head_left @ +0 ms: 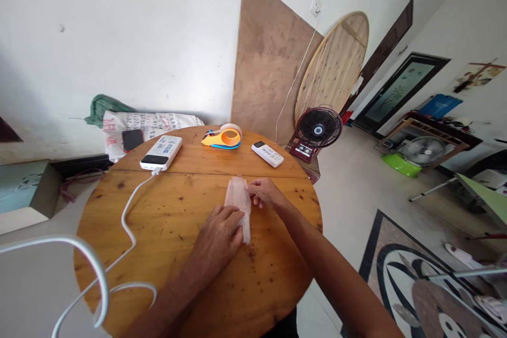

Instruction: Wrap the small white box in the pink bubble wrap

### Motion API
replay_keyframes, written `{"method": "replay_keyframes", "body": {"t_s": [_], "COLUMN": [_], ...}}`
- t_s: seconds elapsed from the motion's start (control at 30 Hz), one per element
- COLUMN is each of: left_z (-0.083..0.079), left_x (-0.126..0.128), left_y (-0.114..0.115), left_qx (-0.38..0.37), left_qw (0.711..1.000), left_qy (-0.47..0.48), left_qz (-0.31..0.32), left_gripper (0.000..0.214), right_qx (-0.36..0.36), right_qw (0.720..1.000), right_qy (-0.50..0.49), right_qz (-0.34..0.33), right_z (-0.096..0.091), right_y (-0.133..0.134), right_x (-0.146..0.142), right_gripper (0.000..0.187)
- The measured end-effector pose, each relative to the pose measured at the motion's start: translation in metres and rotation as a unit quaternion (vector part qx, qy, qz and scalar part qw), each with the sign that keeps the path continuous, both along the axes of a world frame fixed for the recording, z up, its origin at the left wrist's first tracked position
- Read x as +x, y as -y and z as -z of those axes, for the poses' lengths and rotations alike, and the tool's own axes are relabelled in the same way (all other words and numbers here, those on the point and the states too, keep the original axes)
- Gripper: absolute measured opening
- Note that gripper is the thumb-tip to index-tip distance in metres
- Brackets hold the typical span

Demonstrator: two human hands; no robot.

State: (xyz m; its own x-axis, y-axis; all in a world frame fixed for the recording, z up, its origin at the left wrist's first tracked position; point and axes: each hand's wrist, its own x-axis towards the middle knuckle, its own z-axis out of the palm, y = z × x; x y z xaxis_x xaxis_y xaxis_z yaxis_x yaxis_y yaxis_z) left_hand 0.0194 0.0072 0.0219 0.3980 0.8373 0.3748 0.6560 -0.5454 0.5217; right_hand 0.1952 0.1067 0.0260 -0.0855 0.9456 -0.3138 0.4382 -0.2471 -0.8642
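A narrow packet of crinkled, pinkish-white wrapping, which looks like bubble wrap (238, 195), lies lengthwise on the round wooden table (158, 211). My left hand (219, 232) rests over its lower left part, with the fingers bent across it and the thumb at the near end. At the upper right edge, my right hand (265, 194) has its fingers curled in and its fingertips against the wrapping. Whatever is inside the packet is hidden.
Beyond the packet stand an orange-and-blue tape dispenser (224, 137) and a small white power bank (267, 153). A larger white power bank (161, 153) sits at the left, its white cable (129, 227) looping toward me. A dark fan (319, 129) stands past the table's right edge.
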Motion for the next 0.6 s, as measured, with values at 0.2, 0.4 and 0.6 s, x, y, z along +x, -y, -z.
{"method": "replay_keyframes", "body": {"t_s": [0.2,0.4,0.6], "left_z": [-0.002,0.002,0.004], "left_x": [-0.001,-0.001,-0.002], "left_y": [-0.001,-0.002,-0.002], "left_qx": [-0.01,0.004,0.016], "left_qw": [1.0,1.0,1.0], "left_qy": [-0.001,0.008,-0.003], "left_qz": [0.009,0.003,0.006], "left_gripper": [0.023,0.022,0.024], "right_qx": [-0.042,0.034,0.177], "right_qw": [0.998,0.996,0.983], "right_qy": [-0.038,-0.07,0.04], "right_qz": [-0.028,-0.033,0.011], "right_z": [-0.002,0.01,0.028], "right_y": [-0.011,-0.012,-0.015], "right_x": [-0.009,-0.013,-0.016], "right_gripper": [0.025,0.02,0.023]}}
